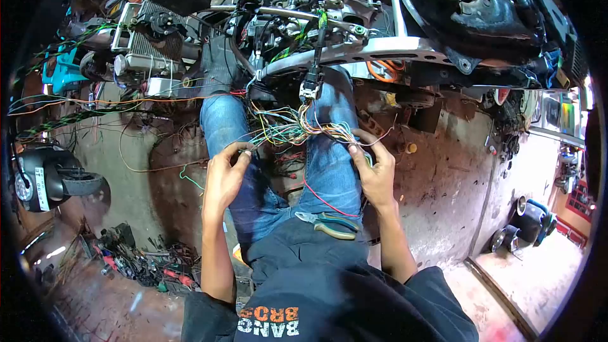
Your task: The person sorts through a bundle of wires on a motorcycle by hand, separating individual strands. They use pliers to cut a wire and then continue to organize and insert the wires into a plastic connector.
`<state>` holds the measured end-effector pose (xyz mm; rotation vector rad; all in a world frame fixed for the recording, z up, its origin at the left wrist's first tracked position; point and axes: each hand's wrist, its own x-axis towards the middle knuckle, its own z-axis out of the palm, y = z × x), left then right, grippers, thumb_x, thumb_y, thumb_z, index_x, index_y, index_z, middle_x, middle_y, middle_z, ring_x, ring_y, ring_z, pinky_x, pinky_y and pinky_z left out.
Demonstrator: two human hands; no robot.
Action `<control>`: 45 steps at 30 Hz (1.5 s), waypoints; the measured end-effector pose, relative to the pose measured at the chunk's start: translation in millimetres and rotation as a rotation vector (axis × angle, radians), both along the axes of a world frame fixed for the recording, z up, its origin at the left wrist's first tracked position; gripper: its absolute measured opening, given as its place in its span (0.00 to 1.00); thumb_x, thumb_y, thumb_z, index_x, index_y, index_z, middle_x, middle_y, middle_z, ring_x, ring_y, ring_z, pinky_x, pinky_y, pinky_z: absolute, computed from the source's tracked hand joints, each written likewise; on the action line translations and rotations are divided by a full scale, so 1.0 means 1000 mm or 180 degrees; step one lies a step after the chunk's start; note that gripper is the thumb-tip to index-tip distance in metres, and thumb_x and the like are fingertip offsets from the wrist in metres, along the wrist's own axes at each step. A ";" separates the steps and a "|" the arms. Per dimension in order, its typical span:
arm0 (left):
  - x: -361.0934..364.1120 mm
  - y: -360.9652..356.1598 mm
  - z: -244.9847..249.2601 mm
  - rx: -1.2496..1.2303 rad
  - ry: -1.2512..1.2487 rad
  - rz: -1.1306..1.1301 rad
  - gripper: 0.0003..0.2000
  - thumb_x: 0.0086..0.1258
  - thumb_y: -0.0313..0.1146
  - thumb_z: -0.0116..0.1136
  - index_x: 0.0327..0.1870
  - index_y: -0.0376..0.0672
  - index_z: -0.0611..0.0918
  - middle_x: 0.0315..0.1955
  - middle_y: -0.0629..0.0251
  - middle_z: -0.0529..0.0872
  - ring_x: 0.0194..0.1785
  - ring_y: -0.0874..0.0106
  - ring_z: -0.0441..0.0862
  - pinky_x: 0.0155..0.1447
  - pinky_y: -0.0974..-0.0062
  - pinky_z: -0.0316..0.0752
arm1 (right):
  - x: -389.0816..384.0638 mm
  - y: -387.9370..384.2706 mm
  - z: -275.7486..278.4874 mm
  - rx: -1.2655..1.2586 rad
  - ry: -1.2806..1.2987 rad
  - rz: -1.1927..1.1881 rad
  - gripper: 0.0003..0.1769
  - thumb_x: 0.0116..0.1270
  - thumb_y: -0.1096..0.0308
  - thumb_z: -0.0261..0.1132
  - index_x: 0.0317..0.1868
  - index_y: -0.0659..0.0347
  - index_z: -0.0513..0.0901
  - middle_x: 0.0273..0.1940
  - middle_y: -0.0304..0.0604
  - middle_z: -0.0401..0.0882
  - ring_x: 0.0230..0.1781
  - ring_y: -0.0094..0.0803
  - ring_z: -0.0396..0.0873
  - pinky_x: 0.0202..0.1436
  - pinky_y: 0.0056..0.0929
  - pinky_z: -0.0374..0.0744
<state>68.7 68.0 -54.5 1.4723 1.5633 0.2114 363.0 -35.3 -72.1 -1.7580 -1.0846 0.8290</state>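
A loose bundle of multicoloured wires (294, 132) spreads across the space between my knees. My left hand (227, 174) pinches wire ends at the bundle's left side, thumb against fingers. On the right side, my right hand (378, 168) is closed around the gathered strands, and a few thin ends stick out past its fingers. The bundle runs up to a pale connector (309, 90) hanging below the metal frame. Pliers (330, 225) with dark blue and tan handles lie on my lap, below a single red wire (329, 199).
Ahead stands a vehicle's silver frame (392, 45) with exposed engine parts, and a radiator (155, 50) at its left. Long orange wires (82, 101) stretch leftward. A heap of tools and parts (142, 256) covers the floor at lower left, near a black scooter part with a wheel (82, 183).
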 end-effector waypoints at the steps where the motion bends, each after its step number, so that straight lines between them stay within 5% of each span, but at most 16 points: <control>1: 0.000 0.000 -0.003 0.0027 -0.0079 -0.0016 0.13 0.77 0.34 0.60 0.54 0.37 0.88 0.36 0.58 0.90 0.42 0.75 0.82 0.53 0.71 0.77 | 0.000 -0.002 0.002 -0.0106 0.0160 -0.0063 0.18 0.74 0.69 0.72 0.61 0.64 0.86 0.40 0.44 0.88 0.40 0.28 0.84 0.48 0.30 0.81; 7: 0.007 0.009 -0.008 -0.0173 -0.0645 -0.0227 0.15 0.76 0.33 0.60 0.57 0.36 0.89 0.41 0.56 0.93 0.46 0.72 0.87 0.56 0.72 0.77 | -0.002 -0.013 0.020 -0.0260 0.1141 -0.0199 0.20 0.76 0.72 0.70 0.65 0.64 0.84 0.35 0.30 0.82 0.28 0.12 0.73 0.30 0.16 0.71; 12: 0.010 0.013 -0.001 -0.0592 -0.0783 -0.0082 0.15 0.78 0.32 0.58 0.58 0.36 0.89 0.38 0.61 0.93 0.44 0.76 0.85 0.53 0.74 0.78 | 0.000 -0.024 0.030 -0.0271 0.1562 -0.0230 0.22 0.76 0.73 0.70 0.68 0.64 0.82 0.35 0.30 0.81 0.29 0.13 0.74 0.32 0.16 0.72; 15: 0.010 0.011 -0.005 -0.0289 -0.0989 -0.0169 0.13 0.78 0.32 0.60 0.56 0.37 0.89 0.25 0.80 0.74 0.31 0.84 0.67 0.35 0.79 0.64 | 0.003 -0.027 0.035 -0.0227 0.1398 -0.0302 0.21 0.76 0.71 0.70 0.67 0.65 0.82 0.35 0.30 0.81 0.30 0.13 0.74 0.32 0.17 0.73; 23: 0.022 0.007 0.002 0.0935 -0.0562 -0.0648 0.12 0.73 0.29 0.59 0.52 0.36 0.88 0.41 0.58 0.86 0.41 0.67 0.82 0.46 0.70 0.74 | 0.019 -0.024 0.020 -0.0550 0.0810 0.0159 0.22 0.81 0.68 0.64 0.72 0.61 0.80 0.37 0.31 0.81 0.35 0.15 0.73 0.40 0.19 0.77; 28: 0.030 0.017 0.001 0.0061 -0.0602 -0.0367 0.14 0.78 0.32 0.57 0.58 0.38 0.87 0.31 0.61 0.85 0.36 0.77 0.77 0.45 0.71 0.75 | 0.020 -0.004 0.024 -0.0365 -0.0237 0.0196 0.17 0.76 0.76 0.61 0.62 0.64 0.82 0.57 0.56 0.82 0.55 0.48 0.83 0.62 0.40 0.79; 33: 0.025 0.018 -0.033 0.0194 -0.1392 -0.0558 0.16 0.80 0.35 0.60 0.61 0.37 0.87 0.29 0.72 0.84 0.31 0.79 0.75 0.39 0.74 0.72 | 0.009 0.012 0.024 -0.0142 -0.0768 0.0240 0.20 0.71 0.78 0.61 0.63 0.62 0.83 0.57 0.53 0.77 0.58 0.51 0.80 0.64 0.43 0.77; 40: 0.025 0.018 -0.019 -0.1119 -0.1783 0.0194 0.15 0.81 0.33 0.60 0.62 0.37 0.87 0.34 0.80 0.83 0.33 0.87 0.67 0.36 0.83 0.64 | -0.003 0.017 0.018 -0.0044 -0.0812 0.0276 0.17 0.74 0.71 0.68 0.61 0.58 0.86 0.56 0.51 0.80 0.54 0.45 0.81 0.60 0.40 0.79; 45: 0.023 0.017 -0.027 -0.0796 -0.1917 0.0132 0.13 0.81 0.34 0.61 0.58 0.38 0.88 0.31 0.80 0.77 0.31 0.86 0.66 0.35 0.82 0.63 | -0.003 0.016 0.018 0.0033 -0.0563 0.0105 0.12 0.74 0.70 0.69 0.56 0.60 0.89 0.49 0.49 0.84 0.50 0.43 0.83 0.56 0.38 0.80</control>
